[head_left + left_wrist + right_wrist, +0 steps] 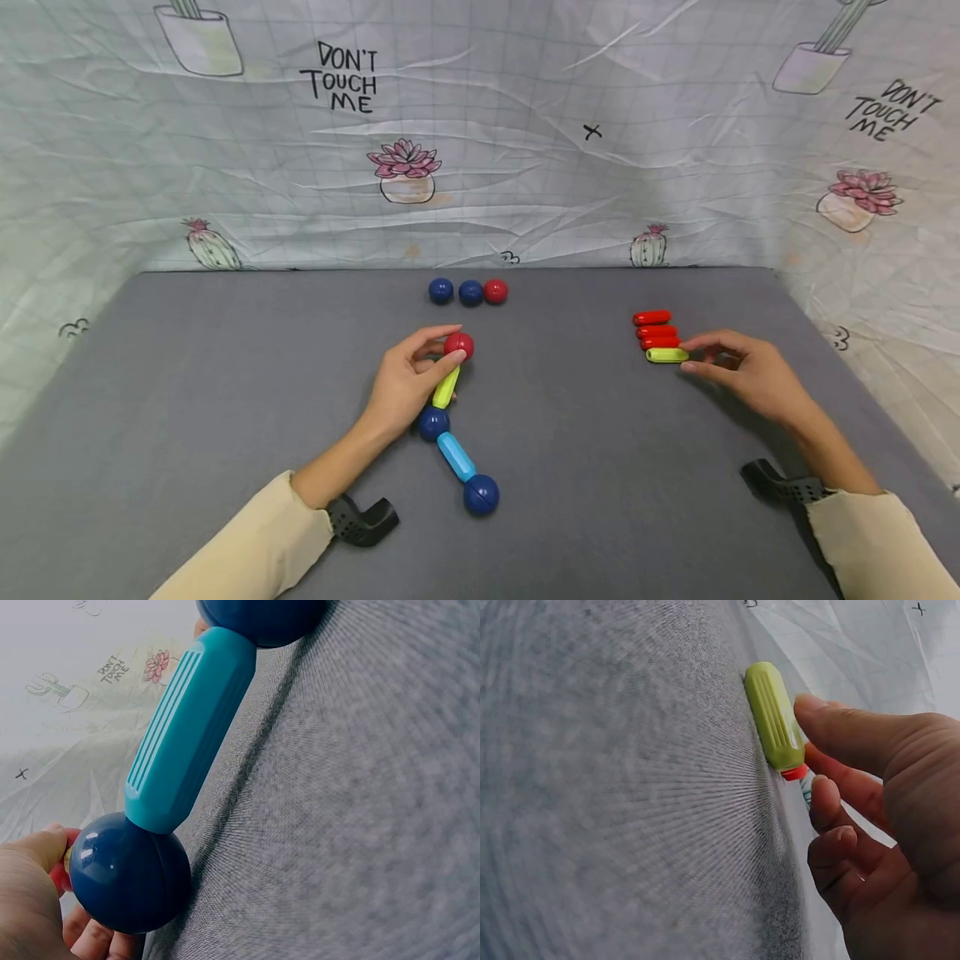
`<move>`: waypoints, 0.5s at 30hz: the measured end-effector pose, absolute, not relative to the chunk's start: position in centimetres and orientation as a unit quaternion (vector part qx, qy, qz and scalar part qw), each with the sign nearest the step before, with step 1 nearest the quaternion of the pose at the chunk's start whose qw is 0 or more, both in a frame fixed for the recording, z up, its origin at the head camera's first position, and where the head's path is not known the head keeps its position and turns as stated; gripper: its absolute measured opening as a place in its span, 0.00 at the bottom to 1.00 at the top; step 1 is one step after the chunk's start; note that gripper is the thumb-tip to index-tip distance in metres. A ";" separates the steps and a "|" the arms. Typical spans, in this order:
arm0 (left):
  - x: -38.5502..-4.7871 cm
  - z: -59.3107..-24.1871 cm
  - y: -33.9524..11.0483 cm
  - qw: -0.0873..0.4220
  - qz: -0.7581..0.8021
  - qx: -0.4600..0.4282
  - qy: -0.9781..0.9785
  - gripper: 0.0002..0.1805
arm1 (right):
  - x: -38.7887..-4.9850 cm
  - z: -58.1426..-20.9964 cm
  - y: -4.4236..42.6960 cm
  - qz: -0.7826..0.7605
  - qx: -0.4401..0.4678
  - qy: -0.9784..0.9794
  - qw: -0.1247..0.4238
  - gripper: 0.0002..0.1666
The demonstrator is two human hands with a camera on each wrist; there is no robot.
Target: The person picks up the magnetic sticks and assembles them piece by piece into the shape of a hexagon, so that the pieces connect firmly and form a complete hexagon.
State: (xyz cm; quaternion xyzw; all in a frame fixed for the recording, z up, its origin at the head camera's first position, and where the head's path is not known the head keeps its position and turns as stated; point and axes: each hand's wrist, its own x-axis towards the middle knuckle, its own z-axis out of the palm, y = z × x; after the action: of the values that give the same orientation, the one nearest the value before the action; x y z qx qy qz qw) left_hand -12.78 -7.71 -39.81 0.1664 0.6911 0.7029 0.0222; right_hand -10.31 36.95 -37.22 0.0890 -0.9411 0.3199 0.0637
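Observation:
My left hand (pixel 408 375) pinches a red ball (pixel 459 346) between thumb and fingers. From that ball runs a chain: a yellow-green rod (pixel 446 388), a dark blue ball (pixel 433 423), a light blue rod (pixel 456 457) and another dark blue ball (pixel 481 495). Close up, the left wrist view has the light blue rod (pixel 191 731) joining both blue balls. At the right, my right hand (pixel 750 375) holds its thumb and forefinger spread at the end of a loose yellow-green rod (pixel 667 355). In the right wrist view, the thumb is beside this rod (pixel 775 716); contact is unclear.
Several red rods (pixel 656 332) lie stacked in a row just behind the loose yellow-green one. Two blue balls (pixel 441 291) and a red ball (pixel 496 291) stand near the back edge of the grey table (pixel 225 400). A printed cloth (pixel 525 167) hangs behind.

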 end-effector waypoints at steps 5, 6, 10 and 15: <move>-12.8 -39.8 -7.9 0.021 0.699 0.164 0.696 0.22 | -10.6 -37.6 36.5 0.323 0.091 -0.939 0.081 0.13; -12.8 -39.8 -7.9 0.021 0.698 0.163 0.697 0.22 | -10.7 -37.7 36.3 0.324 0.086 -0.938 0.085 0.13; -12.8 -39.7 -7.9 0.019 0.698 0.159 0.698 0.22 | -10.8 -38.1 35.8 0.321 0.074 -0.940 0.092 0.12; -12.7 -39.6 -7.8 0.019 0.691 0.159 0.705 0.22 | -10.7 -38.4 35.7 0.311 0.075 -0.943 0.096 0.12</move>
State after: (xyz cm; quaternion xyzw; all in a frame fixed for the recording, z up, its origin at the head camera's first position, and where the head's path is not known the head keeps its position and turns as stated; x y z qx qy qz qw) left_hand -12.67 -7.75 -39.60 0.1593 0.7052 0.6906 0.0191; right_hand -10.66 35.70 -38.39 0.0755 -0.9426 0.3108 0.0958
